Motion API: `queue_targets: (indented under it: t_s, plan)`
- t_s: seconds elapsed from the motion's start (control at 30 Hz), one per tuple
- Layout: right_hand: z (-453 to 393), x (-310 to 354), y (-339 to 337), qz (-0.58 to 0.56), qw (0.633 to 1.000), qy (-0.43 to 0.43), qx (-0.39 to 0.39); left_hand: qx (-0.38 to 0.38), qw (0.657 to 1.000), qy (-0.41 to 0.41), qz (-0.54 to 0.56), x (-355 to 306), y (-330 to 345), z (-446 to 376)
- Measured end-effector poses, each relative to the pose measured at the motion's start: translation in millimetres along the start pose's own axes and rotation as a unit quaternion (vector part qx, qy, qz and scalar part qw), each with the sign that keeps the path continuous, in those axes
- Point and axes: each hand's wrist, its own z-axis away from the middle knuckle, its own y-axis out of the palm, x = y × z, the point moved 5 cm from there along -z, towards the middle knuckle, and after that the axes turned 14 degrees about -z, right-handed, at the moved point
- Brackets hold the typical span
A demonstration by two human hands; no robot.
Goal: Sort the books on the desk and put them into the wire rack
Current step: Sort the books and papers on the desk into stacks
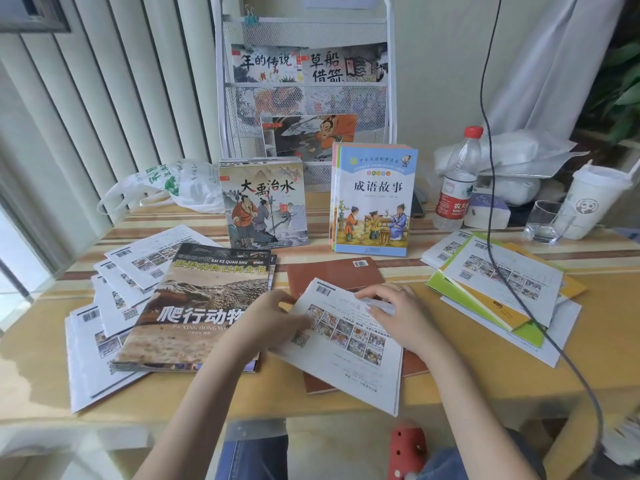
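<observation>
A thin white booklet (pixel 349 355) lies back-up on a brown book (pixel 332 271) at the desk's front centre. My left hand (pixel 273 320) grips the booklet's left edge. My right hand (pixel 398 313) rests on its top, fingers curled over the upper edge. Left of it lies a stack of reptile encyclopedia books (pixel 194 306) over several scattered white booklets (pixel 104 306). A stack of picture books (pixel 265 206) and a blue-covered idiom story set (pixel 374 202) stand upright behind. The white wire rack (pixel 304 95) at the back holds picture books on its shelves.
A pile of white, green and yellow booklets (pixel 502 289) lies at the right. A water bottle (pixel 457 181), a glass (pixel 547 221), a paper cup (pixel 592 202) and a tissue pack stand at the back right. A plastic bag (pixel 173 185) lies back left. A black cable (pixel 491 188) hangs across.
</observation>
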Motion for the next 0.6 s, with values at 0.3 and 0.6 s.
queue_targets:
  t_s: [0.3, 0.6]
  plan:
    - [13.2, 12.6, -22.3, -0.344, 0.932, -0.032, -0.107, 0.104, 0.953, -0.034, 0.281, -4.4, 2.6, -8.2]
    - [0.9, 33.8, -29.3, -0.289, 0.945, -0.069, -0.141, 0.179, 0.794, 0.023, 0.580, -36.8, -37.4, -6.8]
